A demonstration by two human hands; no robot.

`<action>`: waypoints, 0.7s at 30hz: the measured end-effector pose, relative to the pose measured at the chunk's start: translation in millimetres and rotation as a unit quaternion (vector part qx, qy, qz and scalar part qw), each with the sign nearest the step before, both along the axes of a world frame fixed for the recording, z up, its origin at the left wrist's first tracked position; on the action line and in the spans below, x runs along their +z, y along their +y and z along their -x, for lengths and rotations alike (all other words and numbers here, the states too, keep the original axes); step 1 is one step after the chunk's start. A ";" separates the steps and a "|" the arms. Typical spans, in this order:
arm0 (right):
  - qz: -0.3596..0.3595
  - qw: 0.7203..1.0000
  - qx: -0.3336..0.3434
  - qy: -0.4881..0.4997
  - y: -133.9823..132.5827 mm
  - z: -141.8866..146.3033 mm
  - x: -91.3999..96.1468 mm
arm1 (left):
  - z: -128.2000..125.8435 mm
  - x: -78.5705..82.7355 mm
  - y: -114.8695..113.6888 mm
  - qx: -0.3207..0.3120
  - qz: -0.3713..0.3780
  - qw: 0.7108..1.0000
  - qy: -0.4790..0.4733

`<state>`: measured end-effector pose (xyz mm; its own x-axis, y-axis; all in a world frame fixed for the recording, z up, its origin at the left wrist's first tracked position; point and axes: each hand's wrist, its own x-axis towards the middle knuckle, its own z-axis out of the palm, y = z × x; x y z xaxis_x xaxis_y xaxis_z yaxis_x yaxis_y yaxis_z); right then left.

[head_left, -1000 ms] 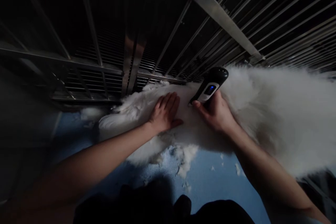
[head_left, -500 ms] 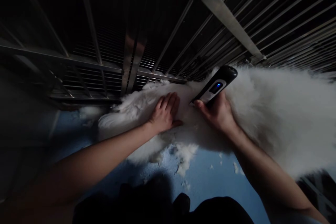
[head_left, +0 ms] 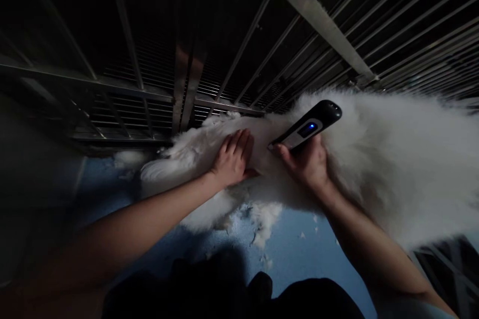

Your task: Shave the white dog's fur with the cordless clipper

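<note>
A large white furry animal [head_left: 404,159] stretches across the view, its head hard to make out. Its coat is thick and fluffy on the right and short near the middle. My left hand [head_left: 234,158] lies flat on the short-haired part, fingers stretched out and holding nothing. In my right hand [head_left: 309,162] is a black and grey pair of electric hair clippers [head_left: 307,127] with a lit blue light. The clippers' blade end touches the short coat just right of my left hand, and their rear end points up and right.
Metal cages with bars [head_left: 314,15] run along the far side, close behind the animal. Tufts of cut white fur [head_left: 264,222] lie on the blue surface [head_left: 299,259] below. A dark crossed frame [head_left: 449,269] shows at the lower right.
My right hand and the clippers have shifted slightly left along the coat, and the clippers tilt a little flatter. My left hand stays in nearly the same place.
</note>
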<state>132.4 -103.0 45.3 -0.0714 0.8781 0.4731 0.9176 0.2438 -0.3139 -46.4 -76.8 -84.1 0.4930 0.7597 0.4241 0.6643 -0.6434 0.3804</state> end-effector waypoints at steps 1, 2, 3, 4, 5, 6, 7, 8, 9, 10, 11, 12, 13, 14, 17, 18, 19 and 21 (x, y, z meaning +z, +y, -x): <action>0.004 1.000 -0.001 -0.008 -3.4 1.6 -3.0 | -0.1 0.0 0.3 -0.002 -0.001 1.000 -0.004; 0.008 1.000 0.000 -0.015 -5.9 3.0 -4.9 | -0.4 0.1 0.4 -0.004 -0.001 1.000 -0.007; 0.008 1.000 0.003 -0.017 -7.3 3.9 -5.8 | -0.6 0.3 0.1 -0.005 0.001 1.000 -0.009; 0.000 1.000 0.006 -0.014 -7.2 4.3 -5.7 | -0.9 0.3 -0.5 -0.005 0.005 1.000 -0.009; -0.020 1.000 0.002 -0.008 -5.8 4.2 -4.9 | -1.1 0.1 -1.3 -0.005 0.009 1.000 -0.008; -0.049 0.999 -0.009 -0.002 -3.3 3.7 -3.7 | -1.0 -0.2 -2.3 -0.007 0.014 1.000 -0.006; -0.081 0.996 -0.024 0.003 -0.3 2.9 -2.6 | -0.6 -0.6 -2.9 -0.010 0.017 1.000 -0.006; -0.104 0.994 -0.037 0.004 2.4 2.0 -2.0 | 0.4 -0.6 -2.9 -0.014 0.019 1.000 -0.008; -0.110 0.993 -0.041 0.001 4.2 1.0 -1.9 | 1.9 0.0 -1.8 -0.017 0.020 1.000 -0.014; -0.098 0.995 -0.033 -0.003 4.5 -0.2 -2.4 | 3.8 1.8 0.9 -0.022 0.020 0.999 -0.024; -0.070 0.997 -0.015 -0.004 3.1 -1.4 -3.2 | 5.8 5.2 5.3 -0.027 0.019 0.999 -0.038; -0.035 0.999 0.007 0.001 0.3 -3.0 -4.0 | 7.6 10.4 11.4 -0.031 0.021 0.998 -0.056; -0.002 1.000 0.027 0.009 -3.4 -4.9 -4.4 | 8.7 17.4 19.1 -0.037 0.026 0.996 -0.077; 0.022 0.999 0.037 0.018 -7.5 -7.1 -3.9 | 8.7 25.8 27.7 -0.043 0.032 0.994 -0.099; -0.016 0.999 0.013 0.050 -14.7 -14.6 3.3 | 0.8 52.2 52.6 -0.072 0.054 0.984 -0.154; -0.061 0.996 -0.003 0.060 -14.5 -16.5 6.9 | -3.8 58.9 58.6 -0.087 0.066 0.982 -0.157; -0.106 0.992 -0.020 0.069 -13.3 -17.9 10.4 | -8.5 63.6 62.9 -0.100 0.082 0.980 -0.153; -0.155 0.984 -0.051 0.070 -10.0 -18.6 15.0 | -16.4 67.1 66.8 -0.109 0.116 0.978 -0.137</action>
<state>151.0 -112.9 60.2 0.0945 0.6897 0.7179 0.8956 0.2561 -0.3639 -30.0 -9.9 -17.0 0.5461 0.7400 0.3926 0.3732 -0.6345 0.6769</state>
